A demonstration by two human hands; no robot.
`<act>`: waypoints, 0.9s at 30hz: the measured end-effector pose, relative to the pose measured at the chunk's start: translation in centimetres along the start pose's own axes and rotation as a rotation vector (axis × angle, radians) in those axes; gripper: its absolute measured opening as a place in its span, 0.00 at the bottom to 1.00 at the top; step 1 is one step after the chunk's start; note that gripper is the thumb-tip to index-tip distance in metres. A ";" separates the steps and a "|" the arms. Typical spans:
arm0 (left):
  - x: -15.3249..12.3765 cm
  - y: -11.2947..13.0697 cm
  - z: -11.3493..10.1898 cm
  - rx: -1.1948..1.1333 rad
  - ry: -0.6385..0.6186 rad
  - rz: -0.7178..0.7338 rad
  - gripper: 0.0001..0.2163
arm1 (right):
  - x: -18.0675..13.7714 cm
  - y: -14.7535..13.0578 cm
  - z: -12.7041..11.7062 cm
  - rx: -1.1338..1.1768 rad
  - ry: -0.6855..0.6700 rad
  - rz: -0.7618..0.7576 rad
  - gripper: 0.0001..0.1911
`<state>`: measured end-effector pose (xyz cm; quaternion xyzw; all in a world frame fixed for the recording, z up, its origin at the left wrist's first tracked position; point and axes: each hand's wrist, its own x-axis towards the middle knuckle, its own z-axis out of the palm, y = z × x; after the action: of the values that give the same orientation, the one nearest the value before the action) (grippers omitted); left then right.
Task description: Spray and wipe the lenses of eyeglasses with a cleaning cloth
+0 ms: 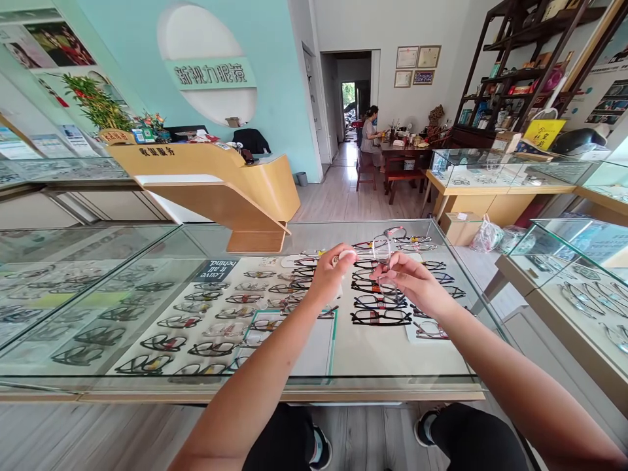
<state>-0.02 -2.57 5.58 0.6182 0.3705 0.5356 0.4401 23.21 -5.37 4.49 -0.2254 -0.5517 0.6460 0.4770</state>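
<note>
Above the glass counter (343, 383), my left hand (328, 275) is closed round a small white object (347, 256); its kind does not show, as the fingers cover most of it. To the right, my right hand (415, 282) pinches a pair of eyeglasses (381, 250) by the frame. One lens of it is raised towards my left hand, and the other hangs lower, by the fingers. The two hands are a short way apart. Beneath them, inside the counter, lie rows of dark-framed eyeglasses (381, 318).
A framed white panel (314, 353) lies under my left forearm. Another glass display case (579, 261) stands to the right. Beyond the counter are a wooden reception desk (265, 190) and a person (370, 137) seated at a dark table (405, 154).
</note>
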 end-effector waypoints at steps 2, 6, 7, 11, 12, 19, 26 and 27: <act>-0.4 -0.1 0.2 0.240 0.004 0.111 0.18 | 0.0 0.4 0.1 -0.015 -0.028 0.011 0.11; -0.7 -0.3 0.6 0.350 -0.019 0.165 0.15 | -0.2 0.9 0.4 -0.039 -0.071 0.033 0.11; -0.7 -0.4 0.6 0.351 -0.019 0.155 0.15 | -0.3 0.9 0.4 -0.046 -0.077 0.037 0.11; -0.5 -0.4 0.4 0.343 -0.027 0.119 0.16 | -0.3 0.6 0.5 -0.042 -0.085 0.037 0.10; -0.5 -0.4 0.4 0.337 -0.034 0.112 0.17 | -0.3 0.6 0.5 -0.028 -0.083 0.034 0.10; -0.8 -0.1 0.7 0.345 -0.175 0.092 0.18 | 0.4 0.5 0.3 0.233 0.004 -0.008 0.08; -1.3 -0.1 1.4 0.432 -0.246 0.124 0.18 | 0.8 0.0 -0.2 0.397 0.029 0.040 0.08; -1.4 0.0 1.4 0.444 -0.247 0.124 0.18 | 0.8 0.0 -0.3 0.402 0.028 0.044 0.08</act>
<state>1.20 -4.04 5.03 0.7818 0.3839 0.3876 0.3020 23.05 -4.52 4.60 -0.1464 -0.3999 0.7501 0.5060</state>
